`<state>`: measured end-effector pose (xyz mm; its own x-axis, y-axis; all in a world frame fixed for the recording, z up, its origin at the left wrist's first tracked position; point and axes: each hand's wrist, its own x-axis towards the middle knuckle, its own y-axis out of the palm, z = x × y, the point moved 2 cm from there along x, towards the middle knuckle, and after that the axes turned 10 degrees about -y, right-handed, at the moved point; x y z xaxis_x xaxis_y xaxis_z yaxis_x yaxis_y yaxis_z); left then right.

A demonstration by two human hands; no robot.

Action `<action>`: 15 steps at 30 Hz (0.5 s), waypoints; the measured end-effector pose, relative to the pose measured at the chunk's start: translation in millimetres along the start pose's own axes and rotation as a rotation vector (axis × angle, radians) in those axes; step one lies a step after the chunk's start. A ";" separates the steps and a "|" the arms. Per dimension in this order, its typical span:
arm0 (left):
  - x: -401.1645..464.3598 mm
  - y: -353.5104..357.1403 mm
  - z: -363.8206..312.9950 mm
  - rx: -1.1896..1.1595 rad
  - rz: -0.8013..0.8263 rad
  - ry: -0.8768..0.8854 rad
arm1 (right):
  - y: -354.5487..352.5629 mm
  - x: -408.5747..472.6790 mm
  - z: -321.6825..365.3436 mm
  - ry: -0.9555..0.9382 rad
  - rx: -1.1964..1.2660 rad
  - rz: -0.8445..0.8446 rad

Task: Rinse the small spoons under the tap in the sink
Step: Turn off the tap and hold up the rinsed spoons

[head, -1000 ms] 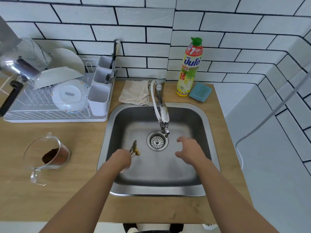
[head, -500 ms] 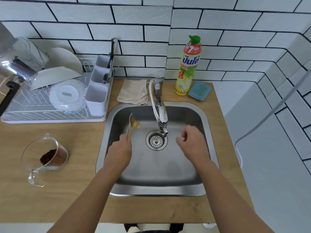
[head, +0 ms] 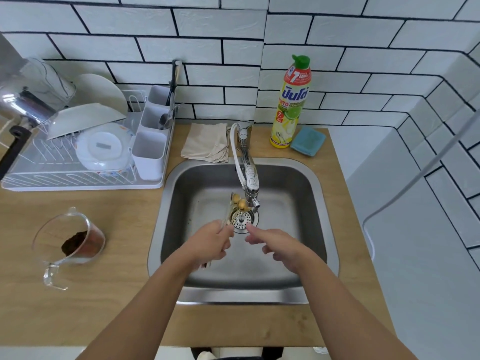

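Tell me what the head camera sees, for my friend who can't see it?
The left hand holds small spoons under the tap over the sink, while the right hand reaches toward them, open. A dish rack and soap bottle stand behind.

The tap (head: pixel 248 175) is reaching over the sink's (head: pixel 315 183) far middle, crowding the drain (head: pixel 244 219); bare basin is lying open right and near.

— Where are our hands?
— Both forearms reach forward, bare. Our left hand (head: pixel 211 245) is curled, fingers closed in a grip around thin handles.
— And the other?
— Our right hand (head: pixel 279 246) is loose beside it, index finger extended forward, holding nothing.
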<state>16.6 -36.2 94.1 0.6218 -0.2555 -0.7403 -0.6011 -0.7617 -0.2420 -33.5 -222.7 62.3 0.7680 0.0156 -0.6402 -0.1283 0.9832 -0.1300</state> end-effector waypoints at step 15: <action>-4.2 21.9 30.2 -0.460 0.217 -0.213 | -1.6 -6.5 0.4 -0.315 0.731 -0.311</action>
<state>-14.3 -33.8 73.0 0.3643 -0.3459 -0.8646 -0.3934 -0.8987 0.1938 -38.0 -224.3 66.9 0.8536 -0.3312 -0.4020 0.4714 0.8195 0.3259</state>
